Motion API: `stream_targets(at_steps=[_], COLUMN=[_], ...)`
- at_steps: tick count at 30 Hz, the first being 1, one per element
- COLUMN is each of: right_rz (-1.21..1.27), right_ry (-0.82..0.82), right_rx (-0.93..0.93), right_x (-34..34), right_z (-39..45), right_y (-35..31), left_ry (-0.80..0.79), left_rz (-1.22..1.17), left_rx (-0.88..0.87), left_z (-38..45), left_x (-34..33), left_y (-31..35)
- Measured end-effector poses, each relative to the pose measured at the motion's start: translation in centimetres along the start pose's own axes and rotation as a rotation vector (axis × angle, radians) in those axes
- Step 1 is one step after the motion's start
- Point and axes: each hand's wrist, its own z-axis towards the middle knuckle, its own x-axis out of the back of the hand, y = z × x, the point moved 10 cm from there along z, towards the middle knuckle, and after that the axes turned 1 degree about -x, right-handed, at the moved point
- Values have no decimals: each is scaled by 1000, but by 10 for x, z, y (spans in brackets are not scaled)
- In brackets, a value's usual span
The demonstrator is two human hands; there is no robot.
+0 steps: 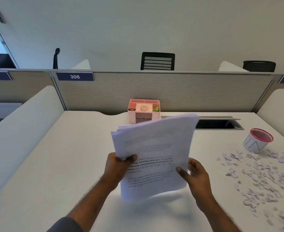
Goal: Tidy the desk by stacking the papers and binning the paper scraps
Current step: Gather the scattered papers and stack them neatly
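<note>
A stack of printed white papers [154, 148] stands tilted on its lower edge above the middle of the white desk [62, 164]. My left hand [119, 166] grips the stack's left edge, thumb on the front sheet. At the right edge my right hand [194, 174] holds the papers with its fingers spread along the side. Several torn paper scraps [258, 174] lie scattered over the desk's right part. A small bin [256, 141], white with a red mesh rim, stands behind the scraps at the right.
A pink desk organiser [143, 111] with a tape roll stands at the back centre against the grey partition [171, 91]. An open cable hatch [219, 123] sits in the desk behind the papers. White side dividers flank the desk.
</note>
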Motion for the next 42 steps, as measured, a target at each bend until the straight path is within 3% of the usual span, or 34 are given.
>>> stream_targets(at_steps=[3,8,11,15,20,26,29,33,35,42], right_rz=[69,425,454,441,345,314,251,198,151,-80], right_ry=[86,-88,-240,-184,-102,-171,-251,-369,-408,-220], right_rx=[-111,-218,-137,-83,-86,-106,-93,-102,-90,156], right_x=[5,-40,-68,-74,-63,-34,-23,-30,-35,-25], right_z=[-2,-6,-12,-13,-10,1,5,4,2,3], right_y=[12,6,-21,-35,-34,-43,-49,-54,-56,-70], left_ry=[59,96,81,109,55,12,-8,-311,-368,-28], left_rz=[-226,-572,-708,-777,-707,-735,-561,-150,-14,-37], left_rx=[21,108,163,225,335,338,304,160,147,-60], left_z=[2,0,-6,-19,-31,-21,-6,5,4,2], left_x=[7,7,-2,-7,-8,45,82,69,59,61], left_y=[5,-2,-12,-30,-52,-45,-25,24,32,31])
